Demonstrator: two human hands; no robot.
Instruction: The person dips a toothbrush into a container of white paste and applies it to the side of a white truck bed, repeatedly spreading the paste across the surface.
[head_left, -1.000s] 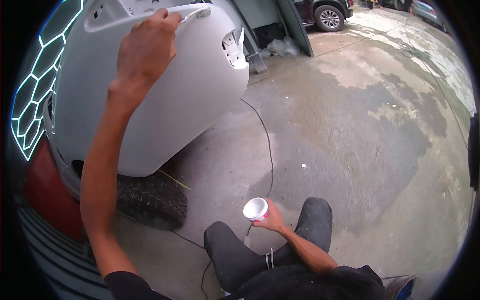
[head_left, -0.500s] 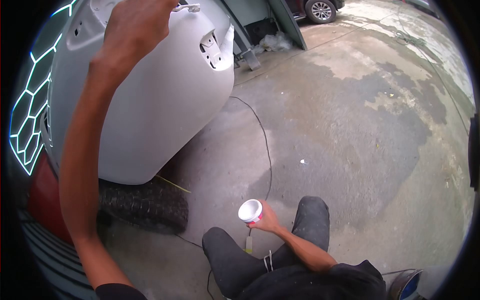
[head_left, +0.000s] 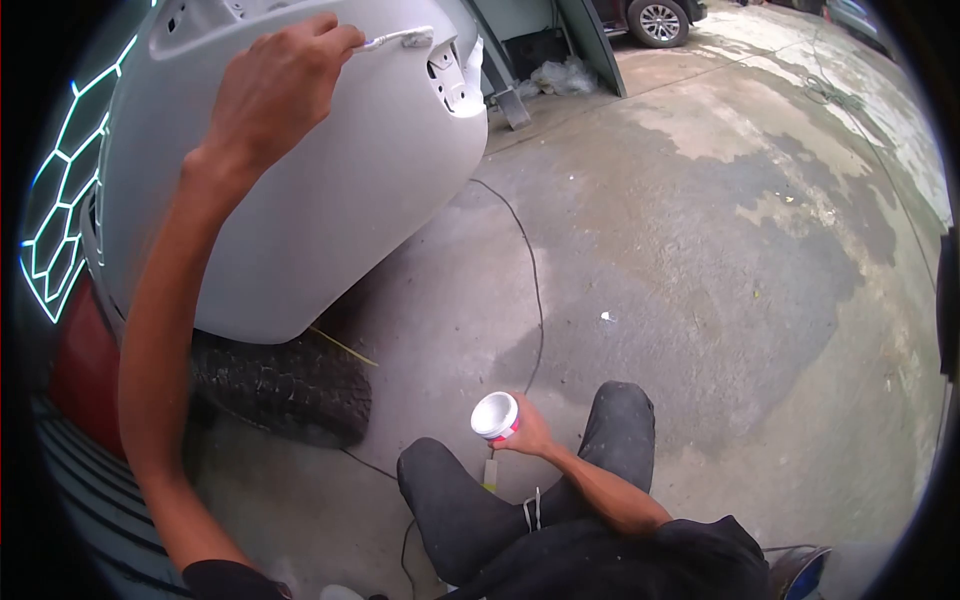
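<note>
My left hand (head_left: 278,88) is raised at the upper left, its fingers closed on the thin handle of a small brush (head_left: 405,38) with a pale, coated head. That head is over the upper part of a grey car body panel (head_left: 300,200), just left of a recess with holes (head_left: 450,85); whether it touches cannot be told. Low in front of my knees, my right hand (head_left: 528,430) is wrapped round a small white tub (head_left: 494,415) with a pink-red label. The tub's mouth faces up, and its inside looks white.
A tyre (head_left: 290,390) sits below the panel. A dark cable (head_left: 535,290) runs over the concrete floor (head_left: 680,270). Clear plastic (head_left: 560,78) lies by a wall at the back. A parked car's wheel (head_left: 660,20) shows beyond, and a can (head_left: 802,572) stands at lower right.
In the view, my left hand and the brush have shifted right and down, bringing the whole brush head into sight. The scene has shifted slightly with my head. My right hand still holds the tub.
</note>
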